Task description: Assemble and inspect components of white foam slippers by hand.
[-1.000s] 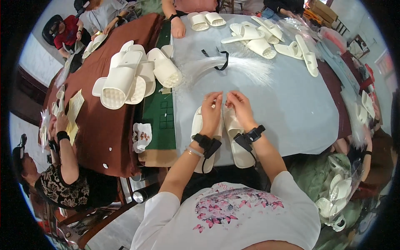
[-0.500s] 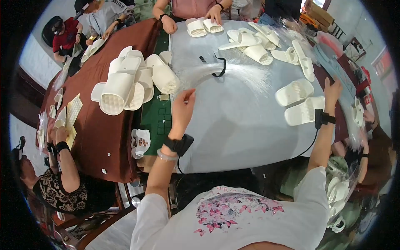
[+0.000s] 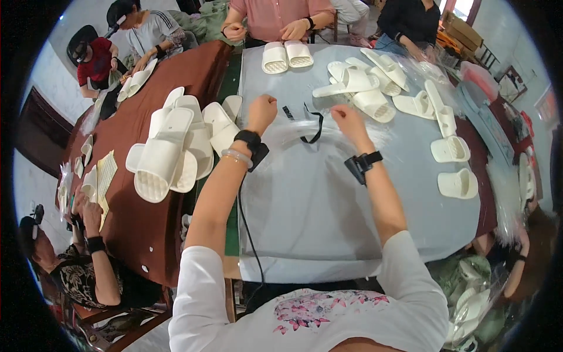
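Left hand: fingers curled (image 3: 263, 112), near the left part of the bundle; unclear whether anything is gripped.
Right hand: fingers bent in (image 3: 348, 119), at the bundle's right part; a hold on it can't be made out.
Bundle: clear plastic (image 3: 281, 136), lying across the table between and below both hands; black strap (image 3: 318, 130) around its middle.
Table: grey-blue cover (image 3: 328, 217).
Slippers, left: white pile (image 3: 161, 155), mostly on the brown cloth (image 3: 126, 234).
Slippers, right edge: two white ones (image 3: 457, 183), one behind the other.
Slippers, far side: white heap (image 3: 369, 97); white pair (image 3: 287, 57) before a co-worker in pink (image 3: 278, 17).
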Tool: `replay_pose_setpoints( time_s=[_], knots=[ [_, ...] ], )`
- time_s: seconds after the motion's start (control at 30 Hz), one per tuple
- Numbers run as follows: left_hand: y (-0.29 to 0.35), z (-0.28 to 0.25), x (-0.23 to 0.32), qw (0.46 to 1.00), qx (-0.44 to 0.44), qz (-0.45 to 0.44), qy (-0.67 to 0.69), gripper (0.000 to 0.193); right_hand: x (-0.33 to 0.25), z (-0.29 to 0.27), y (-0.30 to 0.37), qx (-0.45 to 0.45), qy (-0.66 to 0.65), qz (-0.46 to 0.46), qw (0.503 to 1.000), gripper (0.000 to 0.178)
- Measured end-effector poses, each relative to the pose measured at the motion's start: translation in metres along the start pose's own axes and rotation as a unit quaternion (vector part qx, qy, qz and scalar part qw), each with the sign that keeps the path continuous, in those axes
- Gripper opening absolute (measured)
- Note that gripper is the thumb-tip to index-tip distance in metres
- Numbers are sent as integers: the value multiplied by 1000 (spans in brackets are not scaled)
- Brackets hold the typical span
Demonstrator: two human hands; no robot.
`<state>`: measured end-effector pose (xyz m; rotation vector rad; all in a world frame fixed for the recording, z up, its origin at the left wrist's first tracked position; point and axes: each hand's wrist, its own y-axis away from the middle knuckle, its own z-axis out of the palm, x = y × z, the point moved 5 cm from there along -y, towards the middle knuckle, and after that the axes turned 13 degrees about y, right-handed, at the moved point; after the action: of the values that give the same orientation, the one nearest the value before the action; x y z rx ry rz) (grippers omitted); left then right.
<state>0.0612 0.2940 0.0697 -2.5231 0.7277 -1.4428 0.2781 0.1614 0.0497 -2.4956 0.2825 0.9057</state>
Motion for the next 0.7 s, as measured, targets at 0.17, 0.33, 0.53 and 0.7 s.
replay_pose_setpoints(
  time_s=[0.17, 0.33, 0.53, 0.7],
  knots=[
    [-54, 35, -43, 994, -28, -31, -103, 16, 12, 46, -32, -21, 94, 49, 994, 30],
    [-70, 65, -75, 971, -142, -91, -171, 16, 17, 62, -36, -139, 127, 109, 976, 33],
    [-72, 87, -83, 943, -280, -59, -167, 21, 39, 82, -33, -126, 91, 82, 984, 29],
    [-78, 81, -77, 965, -215, -6, -150, 20, 43, 60, -40, -42, -83, 130, 987, 20]
  ],
)
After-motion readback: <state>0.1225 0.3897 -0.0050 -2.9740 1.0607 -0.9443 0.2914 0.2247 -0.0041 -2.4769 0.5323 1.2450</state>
